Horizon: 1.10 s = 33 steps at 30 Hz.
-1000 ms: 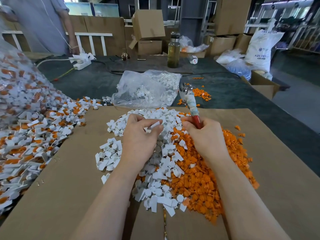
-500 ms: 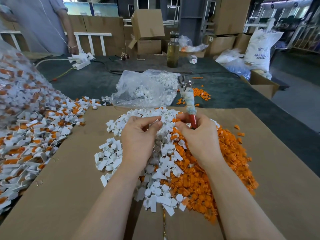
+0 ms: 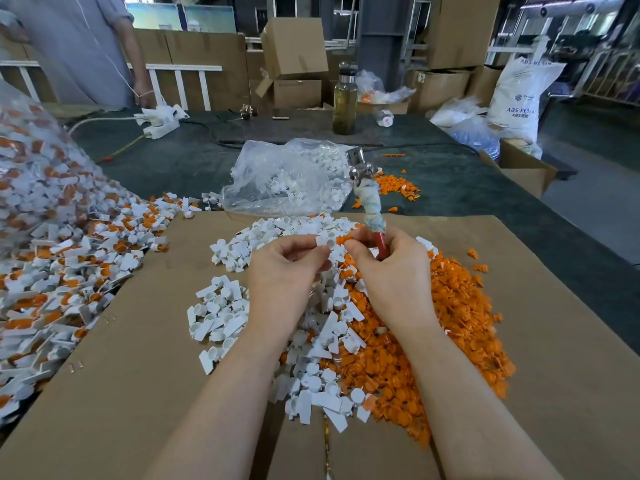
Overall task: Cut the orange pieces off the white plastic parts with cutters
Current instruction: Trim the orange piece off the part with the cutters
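My left hand (image 3: 284, 271) pinches a small white plastic part (image 3: 325, 241) by its flat end, above the piles. An orange piece (image 3: 343, 239) sits on that part, touched by the fingertips of my right hand (image 3: 394, 271). My right hand also grips the cutters (image 3: 367, 199) by the red handle, cloth-wrapped shaft and metal jaws pointing up and away. Below lie a pile of cut white parts (image 3: 225, 313) and a pile of orange pieces (image 3: 433, 323) on the cardboard sheet (image 3: 121, 393).
A heap of uncut white-and-orange parts (image 3: 52, 258) spills from a clear bag at the left. A clear bag of white parts (image 3: 287, 178) lies behind the cardboard. A bottle (image 3: 345, 98), power strip (image 3: 161, 124), boxes and a standing person (image 3: 79, 46) are farther back.
Both hands have risen slightly and come together; my right fingertips now meet the part held by my left hand, and the cutters tilted more upright.
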Each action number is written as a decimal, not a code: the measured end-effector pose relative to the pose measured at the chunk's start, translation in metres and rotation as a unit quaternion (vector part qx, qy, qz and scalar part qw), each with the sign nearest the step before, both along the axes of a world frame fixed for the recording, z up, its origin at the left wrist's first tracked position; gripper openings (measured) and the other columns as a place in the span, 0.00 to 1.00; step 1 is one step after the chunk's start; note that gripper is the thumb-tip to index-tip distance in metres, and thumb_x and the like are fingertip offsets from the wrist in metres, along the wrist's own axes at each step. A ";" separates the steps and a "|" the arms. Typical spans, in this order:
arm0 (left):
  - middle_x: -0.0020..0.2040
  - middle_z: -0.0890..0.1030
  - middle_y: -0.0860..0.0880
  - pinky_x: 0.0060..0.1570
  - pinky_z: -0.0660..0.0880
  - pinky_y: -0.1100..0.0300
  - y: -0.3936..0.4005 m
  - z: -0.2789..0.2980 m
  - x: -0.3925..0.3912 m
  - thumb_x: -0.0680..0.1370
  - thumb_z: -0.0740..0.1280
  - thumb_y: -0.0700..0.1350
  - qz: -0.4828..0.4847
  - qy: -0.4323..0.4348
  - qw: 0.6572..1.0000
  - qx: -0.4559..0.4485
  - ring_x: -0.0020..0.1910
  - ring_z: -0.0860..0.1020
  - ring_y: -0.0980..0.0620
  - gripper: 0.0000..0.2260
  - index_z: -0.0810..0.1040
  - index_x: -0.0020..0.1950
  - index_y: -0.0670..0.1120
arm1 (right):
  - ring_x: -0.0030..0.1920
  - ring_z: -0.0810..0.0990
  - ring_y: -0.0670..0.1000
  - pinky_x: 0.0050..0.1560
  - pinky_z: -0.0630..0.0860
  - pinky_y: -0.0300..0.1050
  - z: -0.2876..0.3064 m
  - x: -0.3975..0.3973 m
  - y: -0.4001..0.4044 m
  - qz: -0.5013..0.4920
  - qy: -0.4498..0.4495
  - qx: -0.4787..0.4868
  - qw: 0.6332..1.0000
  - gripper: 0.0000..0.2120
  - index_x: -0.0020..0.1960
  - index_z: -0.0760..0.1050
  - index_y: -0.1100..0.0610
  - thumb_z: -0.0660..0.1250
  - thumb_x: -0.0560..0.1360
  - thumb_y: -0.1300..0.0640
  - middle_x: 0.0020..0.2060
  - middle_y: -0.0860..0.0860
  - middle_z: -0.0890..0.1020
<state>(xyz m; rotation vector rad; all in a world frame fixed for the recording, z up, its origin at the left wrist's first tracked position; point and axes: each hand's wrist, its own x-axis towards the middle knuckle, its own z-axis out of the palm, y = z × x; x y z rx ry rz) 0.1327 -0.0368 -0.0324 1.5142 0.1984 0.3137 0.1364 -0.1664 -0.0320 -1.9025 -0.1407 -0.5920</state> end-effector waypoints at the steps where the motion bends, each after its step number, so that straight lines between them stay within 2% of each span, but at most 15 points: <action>1: 0.35 0.86 0.50 0.39 0.80 0.64 -0.001 0.001 0.000 0.73 0.76 0.39 -0.003 0.001 1.000 -0.011 0.36 0.85 0.53 0.05 0.83 0.44 0.47 | 0.38 0.77 0.34 0.37 0.70 0.25 0.000 0.000 0.000 -0.003 0.001 -0.007 1.000 0.10 0.39 0.74 0.42 0.73 0.74 0.53 0.38 0.31 0.79; 4: 0.34 0.85 0.48 0.36 0.80 0.63 -0.002 0.003 -0.001 0.73 0.75 0.37 -0.021 -0.003 0.999 -0.033 0.37 0.86 0.51 0.04 0.83 0.43 0.44 | 0.37 0.76 0.34 0.37 0.69 0.25 -0.002 0.001 0.002 -0.016 -0.004 -0.017 1.000 0.10 0.39 0.74 0.42 0.73 0.74 0.53 0.32 0.37 0.79; 7: 0.32 0.85 0.49 0.34 0.79 0.64 -0.006 0.005 -0.003 0.73 0.74 0.35 -0.033 -0.015 0.998 -0.056 0.35 0.85 0.51 0.04 0.82 0.43 0.42 | 0.36 0.76 0.36 0.35 0.68 0.28 -0.004 0.001 0.003 -0.032 -0.013 -0.022 0.999 0.09 0.39 0.74 0.42 0.73 0.73 0.51 0.32 0.36 0.79; 9: 0.33 0.85 0.48 0.34 0.79 0.65 -0.007 0.006 -0.005 0.73 0.74 0.35 -0.031 -0.027 0.997 -0.060 0.35 0.85 0.51 0.04 0.82 0.43 0.43 | 0.34 0.74 0.37 0.33 0.68 0.29 -0.005 0.001 0.004 -0.043 -0.029 -0.026 0.998 0.07 0.40 0.75 0.44 0.72 0.74 0.50 0.30 0.39 0.77; 12: 0.34 0.85 0.47 0.36 0.79 0.65 -0.009 0.006 -0.007 0.72 0.75 0.36 -0.017 -0.048 0.998 -0.039 0.36 0.85 0.52 0.04 0.83 0.42 0.45 | 0.34 0.74 0.38 0.33 0.68 0.29 -0.005 0.000 0.005 -0.055 -0.039 -0.020 0.998 0.06 0.42 0.76 0.46 0.73 0.74 0.50 0.30 0.41 0.77; 15: 0.35 0.85 0.50 0.37 0.80 0.65 -0.010 0.006 -0.008 0.72 0.76 0.37 0.000 -0.067 0.998 -0.009 0.36 0.85 0.53 0.06 0.83 0.41 0.47 | 0.37 0.76 0.39 0.35 0.71 0.31 -0.004 -0.001 0.006 -0.053 -0.034 -0.005 0.998 0.08 0.40 0.74 0.44 0.73 0.74 0.51 0.32 0.42 0.78; 20: 0.36 0.85 0.53 0.41 0.81 0.62 -0.010 0.004 -0.009 0.72 0.77 0.40 0.016 -0.099 0.993 0.055 0.38 0.84 0.54 0.09 0.84 0.40 0.54 | 0.36 0.76 0.37 0.34 0.69 0.27 -0.002 -0.002 0.007 -0.055 -0.018 0.009 0.998 0.11 0.37 0.73 0.43 0.73 0.73 0.52 0.32 0.37 0.79; 25: 0.36 0.85 0.58 0.39 0.77 0.69 -0.010 0.003 -0.011 0.72 0.76 0.40 0.018 -0.135 0.986 0.095 0.37 0.84 0.59 0.12 0.83 0.39 0.59 | 0.38 0.77 0.37 0.35 0.70 0.27 0.000 -0.003 0.007 -0.045 -0.009 0.010 0.999 0.10 0.38 0.74 0.44 0.73 0.73 0.52 0.32 0.41 0.79; 29: 0.37 0.84 0.61 0.39 0.75 0.73 -0.010 0.002 -0.012 0.72 0.76 0.40 0.018 -0.160 0.979 0.126 0.38 0.83 0.62 0.11 0.83 0.42 0.57 | 0.37 0.76 0.36 0.34 0.69 0.26 0.002 -0.004 0.007 -0.046 -0.006 0.008 0.999 0.09 0.38 0.75 0.46 0.73 0.73 0.54 0.31 0.41 0.78; 33: 0.37 0.85 0.60 0.39 0.76 0.72 -0.012 0.002 -0.013 0.73 0.76 0.40 0.020 -0.174 0.977 0.120 0.38 0.83 0.62 0.10 0.84 0.42 0.56 | 0.38 0.78 0.37 0.34 0.70 0.28 0.002 -0.005 0.008 -0.055 -0.013 0.014 0.998 0.11 0.37 0.74 0.44 0.73 0.73 0.54 0.32 0.39 0.79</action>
